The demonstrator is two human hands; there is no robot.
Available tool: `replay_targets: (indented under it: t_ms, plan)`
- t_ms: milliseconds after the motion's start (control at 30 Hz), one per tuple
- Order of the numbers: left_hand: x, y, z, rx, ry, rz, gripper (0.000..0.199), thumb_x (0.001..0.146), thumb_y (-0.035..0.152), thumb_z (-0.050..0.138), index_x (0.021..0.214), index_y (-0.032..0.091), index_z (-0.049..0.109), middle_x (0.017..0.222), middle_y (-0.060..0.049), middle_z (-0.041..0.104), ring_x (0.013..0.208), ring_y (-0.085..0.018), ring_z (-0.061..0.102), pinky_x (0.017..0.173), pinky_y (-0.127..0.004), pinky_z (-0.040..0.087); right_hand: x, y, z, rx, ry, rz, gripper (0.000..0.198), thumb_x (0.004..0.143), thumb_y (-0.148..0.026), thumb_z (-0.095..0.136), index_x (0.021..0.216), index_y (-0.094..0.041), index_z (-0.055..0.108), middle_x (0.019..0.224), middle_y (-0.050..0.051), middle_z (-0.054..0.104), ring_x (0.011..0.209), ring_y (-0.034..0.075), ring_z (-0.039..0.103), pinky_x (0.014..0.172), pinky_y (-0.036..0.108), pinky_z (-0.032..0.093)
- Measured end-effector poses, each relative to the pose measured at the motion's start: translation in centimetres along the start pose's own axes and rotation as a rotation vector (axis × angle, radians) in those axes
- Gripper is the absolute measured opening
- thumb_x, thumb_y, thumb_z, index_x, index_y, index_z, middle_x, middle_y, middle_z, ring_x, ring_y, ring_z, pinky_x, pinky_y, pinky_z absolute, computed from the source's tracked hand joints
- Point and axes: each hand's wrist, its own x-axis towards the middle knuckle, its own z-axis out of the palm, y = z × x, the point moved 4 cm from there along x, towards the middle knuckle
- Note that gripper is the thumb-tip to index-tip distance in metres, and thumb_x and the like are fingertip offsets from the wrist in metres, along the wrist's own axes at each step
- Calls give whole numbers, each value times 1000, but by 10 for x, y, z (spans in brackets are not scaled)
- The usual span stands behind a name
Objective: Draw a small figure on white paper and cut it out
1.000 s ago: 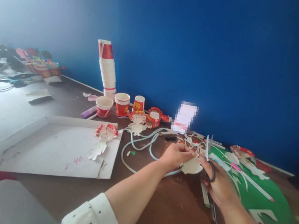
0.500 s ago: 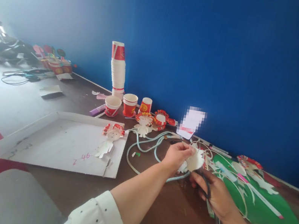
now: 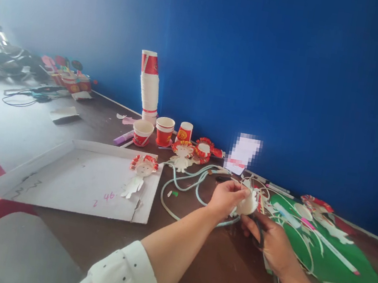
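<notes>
Between thumb and fingers, my left hand (image 3: 228,197) pinches a white paper cutout (image 3: 249,204) above the dark table. My right hand (image 3: 275,245) is closed round a pair of scissors (image 3: 261,234), its fingertips touching the lower edge of the paper. The dark handle loop shows at my fingers; the far part of the scissors points down toward me. A light blue cord (image 3: 185,186) loops beside and under my left hand. Scraps and thin white strips lie just beyond the paper.
A white tray (image 3: 81,176) holds a red-fringed paper figure (image 3: 141,177). Behind stand a tall cup stack (image 3: 149,91), several red paper cups (image 3: 164,132) and a leaning phone (image 3: 241,155). Pens and scraps cover a green sheet (image 3: 347,255) at right. A blue wall (image 3: 277,69) bounds the back.
The white paper has turned and tilted slightly in my left hand, so its shape shows differently. My right hand stays beside it with the scissors; the other things are unchanged.
</notes>
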Motion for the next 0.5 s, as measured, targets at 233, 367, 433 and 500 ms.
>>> replay_targets:
  t_ms: [233,367,433,500]
  plan:
    - [-2,3,1,2,5,-16,30,60,37,79,69,14,61,58,1,55,51,-8,47,51,-22,37,3,8,0,26,-13,35,41,69,-63,71,70,-22,65,57,0,59,52,14,49,44,24,34]
    - [-2,0,1,-15,8,-23,33,58,39,81,69,14,62,59,1,57,52,-9,48,53,-23,38,2,14,3,136,-27,111,38,68,-57,75,72,-22,64,58,-2,56,50,12,44,42,22,27]
    - [-2,-1,1,-24,9,-25,35,57,40,81,70,14,62,60,0,57,53,-9,49,55,-24,39,1,14,3,172,-23,117,34,69,-52,76,75,-21,64,61,-2,57,54,12,46,45,21,30]
    - [-2,-2,1,-26,16,-26,36,57,41,81,70,15,61,60,1,57,53,-9,49,56,-24,39,1,13,3,193,-41,105,31,70,-48,77,74,-20,64,63,-1,58,57,12,48,48,21,32]
